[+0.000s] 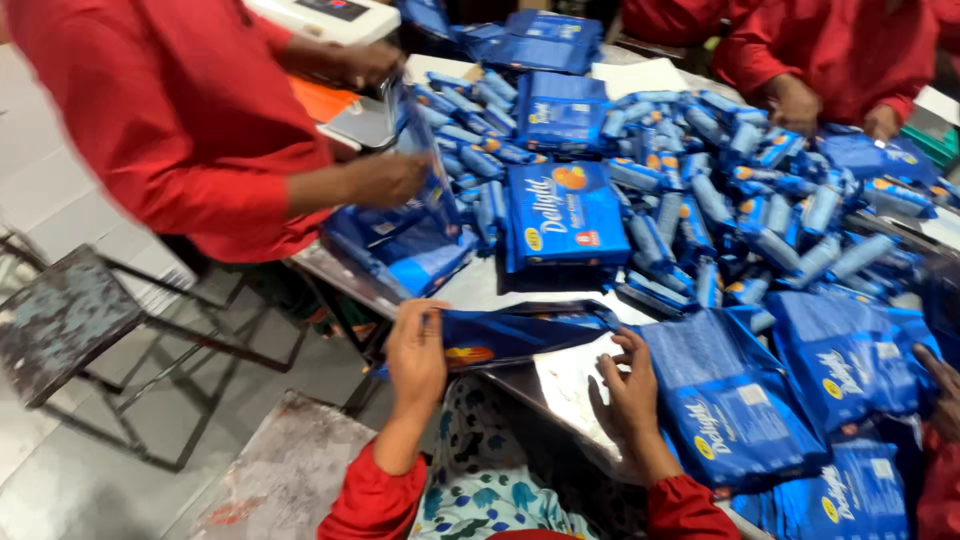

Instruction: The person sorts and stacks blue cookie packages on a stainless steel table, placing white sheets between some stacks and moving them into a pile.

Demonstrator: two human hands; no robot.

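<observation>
— Blue foil, item one: an empty outer bag (520,335), glossy, silver inside, lying flat at the near edge of the steel desk (480,285). Who has it?

— The person seated here. Left hand (417,352) pinches the bag's left end, thumb over fingers, grip closed on the foil. Right hand (630,385) lies spread and flat on the silvery mouth of the same bag, fingers open, pressing rather than clutching.

— Advice on handling?

— My judgement: keep the left pinch firm near the seam, and let the right fingers slide under the top layer to part the mouth without creasing it. The foil looks slippery, so short strokes would serve better than a tug.

— Item two?

— Filled blue packs (735,400), stacked just right of that right hand. Item three: a larger flat blue pack (565,212) mid-desk, lying face up. Item four: a heap of small blue biscuit rolls (720,190), covering most of the far desk.

— Others present?

— A red-sleeved co-worker (180,120) at the left, both hands on another foil bag; more red sleeves at the far right corner.

— Room?

— Pale tiled floor (40,190), a worn metal stool (70,320) at left, a scuffed board beside the knees.
</observation>
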